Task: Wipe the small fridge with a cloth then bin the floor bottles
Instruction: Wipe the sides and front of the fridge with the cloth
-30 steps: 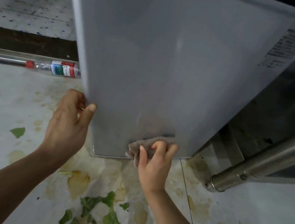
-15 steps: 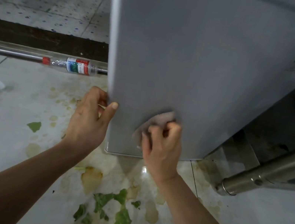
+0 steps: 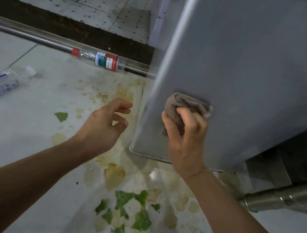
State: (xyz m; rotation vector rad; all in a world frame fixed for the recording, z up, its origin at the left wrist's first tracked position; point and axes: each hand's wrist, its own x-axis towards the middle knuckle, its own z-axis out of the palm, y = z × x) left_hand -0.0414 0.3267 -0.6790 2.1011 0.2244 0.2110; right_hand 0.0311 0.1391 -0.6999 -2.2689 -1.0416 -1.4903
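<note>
Stained floor tiles (image 3: pixel 23 135) are carrying leaf scraps (image 3: pixel 128 212). Far left, a blue-labelled bottle (image 3: pixel 4 82) is lying flat; a red-capped bottle (image 3: pixel 99 60) is resting against a metal rail (image 3: pixel 24 34). Left hand (image 3: pixel 104 126) is hovering loosely curled, gripping nothing. Right hand (image 3: pixel 183 139) is clutching a bunched cloth (image 3: pixel 184 106), pressing it on the small fridge (image 3: pixel 247 71) low on its grey side.
</note>
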